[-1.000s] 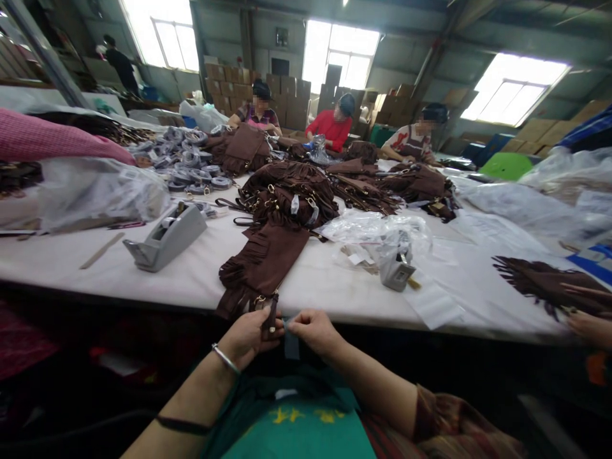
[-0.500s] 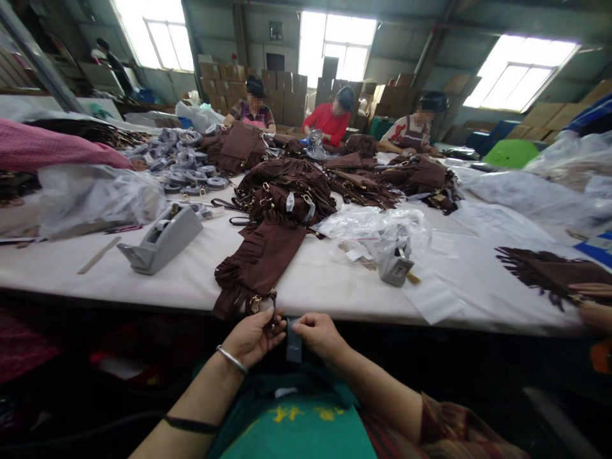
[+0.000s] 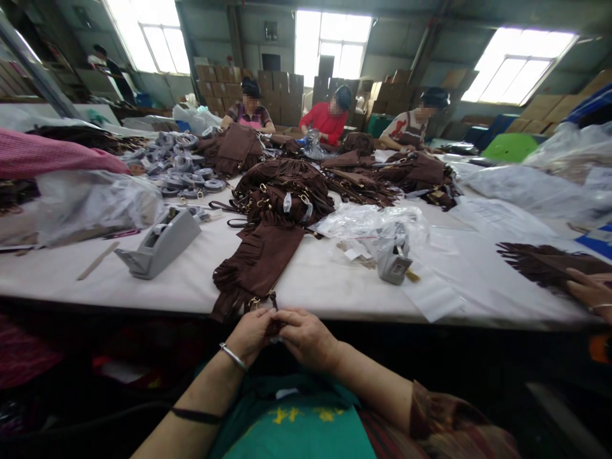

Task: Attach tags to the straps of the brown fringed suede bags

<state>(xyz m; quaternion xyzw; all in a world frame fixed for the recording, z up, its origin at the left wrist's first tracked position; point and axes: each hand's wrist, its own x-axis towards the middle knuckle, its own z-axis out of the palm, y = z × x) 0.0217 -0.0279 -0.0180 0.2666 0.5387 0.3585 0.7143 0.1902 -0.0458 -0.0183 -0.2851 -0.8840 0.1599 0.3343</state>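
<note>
A brown fringed bag (image 3: 268,258) lies at the table's front edge, its zip end and gold-coloured rings towards me. From that end hangs a dark zipper pull (image 3: 273,298), pinched by my left hand (image 3: 251,333), which is closed just beyond the edge. My right hand (image 3: 306,335) is closed too, its fingertips meeting the left ones at the pull. The clear plastic strip in my right hand is now mostly hidden behind the fingers. A grey tape dispenser (image 3: 160,245) stands to the left of the bag.
More brown bags (image 3: 287,185) are heaped behind. A smaller tape dispenser (image 3: 394,264) stands beside crumpled clear plastic (image 3: 368,223). Grey coiled straps (image 3: 176,159) lie at the back left. At the far right, a co-worker's hand (image 3: 590,287) rests on another fringed bag (image 3: 545,264). Several people work opposite.
My right hand has moved left and up against my left hand, bringing the plastic strip to the zipper pull. My left fingers have closed in. The co-worker's hand at right has moved further into view.
</note>
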